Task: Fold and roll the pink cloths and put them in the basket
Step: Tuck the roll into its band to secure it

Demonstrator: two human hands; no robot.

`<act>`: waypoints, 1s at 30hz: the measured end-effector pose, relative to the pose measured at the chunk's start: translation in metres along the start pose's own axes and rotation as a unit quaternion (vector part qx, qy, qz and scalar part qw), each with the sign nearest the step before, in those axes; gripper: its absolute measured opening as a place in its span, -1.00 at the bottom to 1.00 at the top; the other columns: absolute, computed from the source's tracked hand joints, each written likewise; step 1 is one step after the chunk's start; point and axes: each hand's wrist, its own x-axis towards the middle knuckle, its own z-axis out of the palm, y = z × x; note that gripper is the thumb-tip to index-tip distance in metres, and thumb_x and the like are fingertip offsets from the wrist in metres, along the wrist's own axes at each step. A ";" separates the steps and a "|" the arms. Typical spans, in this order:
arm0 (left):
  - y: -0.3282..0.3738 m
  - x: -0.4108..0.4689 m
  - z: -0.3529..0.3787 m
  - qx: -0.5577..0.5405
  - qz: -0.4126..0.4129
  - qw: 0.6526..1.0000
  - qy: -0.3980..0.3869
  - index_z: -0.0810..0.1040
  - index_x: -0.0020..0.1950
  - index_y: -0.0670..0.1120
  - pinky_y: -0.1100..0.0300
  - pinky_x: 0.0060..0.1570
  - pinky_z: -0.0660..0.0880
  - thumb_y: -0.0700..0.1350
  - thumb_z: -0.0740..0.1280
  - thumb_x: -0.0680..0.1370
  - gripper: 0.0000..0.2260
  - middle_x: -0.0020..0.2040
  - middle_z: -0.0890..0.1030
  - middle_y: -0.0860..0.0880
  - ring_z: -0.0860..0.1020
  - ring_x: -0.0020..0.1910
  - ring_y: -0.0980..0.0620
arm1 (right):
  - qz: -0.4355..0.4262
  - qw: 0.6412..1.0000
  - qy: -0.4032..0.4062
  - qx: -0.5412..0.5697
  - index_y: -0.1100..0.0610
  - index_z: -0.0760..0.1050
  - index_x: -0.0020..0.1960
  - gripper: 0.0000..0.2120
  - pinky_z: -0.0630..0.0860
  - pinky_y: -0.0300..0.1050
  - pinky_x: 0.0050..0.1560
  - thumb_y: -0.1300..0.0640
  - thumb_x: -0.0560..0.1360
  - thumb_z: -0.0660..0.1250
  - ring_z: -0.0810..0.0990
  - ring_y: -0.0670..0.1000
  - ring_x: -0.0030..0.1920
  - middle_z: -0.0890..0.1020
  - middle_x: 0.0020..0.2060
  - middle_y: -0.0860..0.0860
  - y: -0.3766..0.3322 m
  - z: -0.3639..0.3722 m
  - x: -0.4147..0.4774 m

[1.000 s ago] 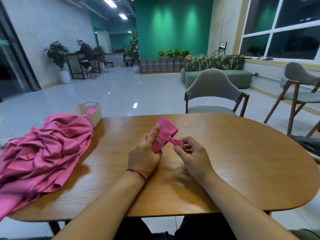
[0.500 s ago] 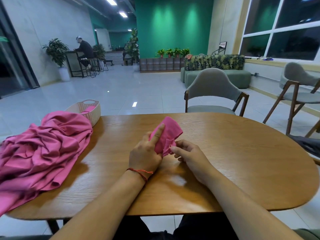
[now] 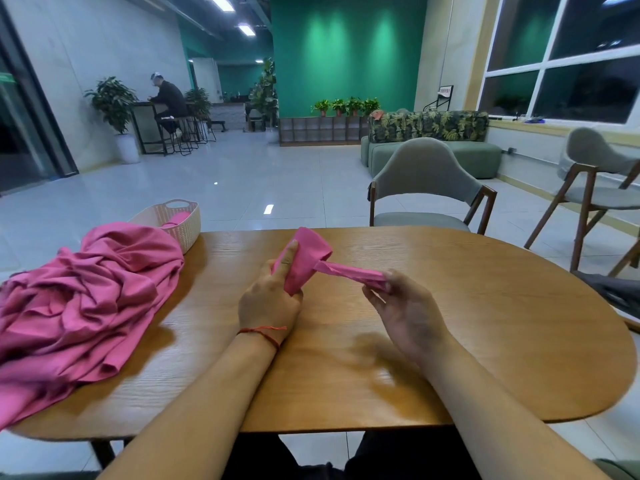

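Note:
A rolled pink cloth [image 3: 308, 258] stands tilted above the middle of the wooden table [image 3: 485, 323]. My left hand [image 3: 268, 303] grips its lower end, index finger stretched up along the roll. A loose strip of the same cloth runs out to the right, and my right hand [image 3: 401, 306] pinches its end between thumb and fingers. A heap of unfolded pink cloths [image 3: 79, 303] lies on the table's left side. Behind the heap sits a white woven basket [image 3: 180, 225] with a pink roll inside.
A grey chair [image 3: 426, 188] stands at the table's far side and another chair [image 3: 595, 181] further right. A dark object [image 3: 613, 292] lies at the table's right edge. A person sits at a high table far back on the left.
My right hand has pulled the cloth's loose end out to the right, so a strip now stretches from the roll. The left hand holds the roll in about the same place.

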 end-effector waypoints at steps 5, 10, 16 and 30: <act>-0.010 0.009 -0.004 -0.018 -0.027 0.999 -0.012 -0.06 0.59 0.50 0.04 -0.06 0.61 0.04 0.41 0.52 -0.14 0.22 0.49 0.07 0.62 -0.09 -0.11 | -0.014 0.996 -0.015 0.090 0.13 0.41 -0.18 -0.73 0.46 0.16 0.49 0.14 0.69 0.29 0.57 0.11 -0.09 0.47 -0.25 0.07 -0.013 -0.002 -0.001; 0.002 -0.005 -0.012 -0.023 0.083 0.996 -0.024 -0.01 0.59 0.51 0.02 -0.12 0.65 0.03 0.46 0.47 -0.11 0.28 0.50 0.17 0.65 -0.06 -0.07 | -0.037 0.999 0.008 -0.024 0.11 0.48 -0.13 -0.76 0.49 -0.14 -0.14 0.10 0.71 0.30 0.25 -0.01 -0.29 0.24 -0.31 0.01 -0.020 0.001 0.005; 0.015 -0.017 -0.024 -0.026 0.287 0.949 -0.131 0.07 0.59 0.48 0.06 0.07 0.63 0.03 0.41 0.46 -0.17 0.43 0.47 0.22 0.62 0.18 0.02 | -0.081 0.969 -0.037 -0.231 0.19 0.63 -0.02 -0.85 0.18 -0.17 -0.40 0.10 0.64 0.42 0.14 0.03 -0.36 0.29 -0.37 0.04 -0.035 0.004 0.017; 0.028 -0.026 -0.023 -0.134 0.368 0.919 0.045 0.23 0.65 0.14 0.01 -0.01 0.65 -0.03 0.46 0.55 -0.28 0.43 0.51 -0.11 0.62 0.22 -0.14 | 0.205 0.965 -0.044 -0.157 0.15 0.73 -0.23 -0.80 0.57 -0.21 -0.29 0.27 0.52 0.39 0.60 -0.01 -0.28 0.64 -0.27 0.10 -0.026 0.031 0.023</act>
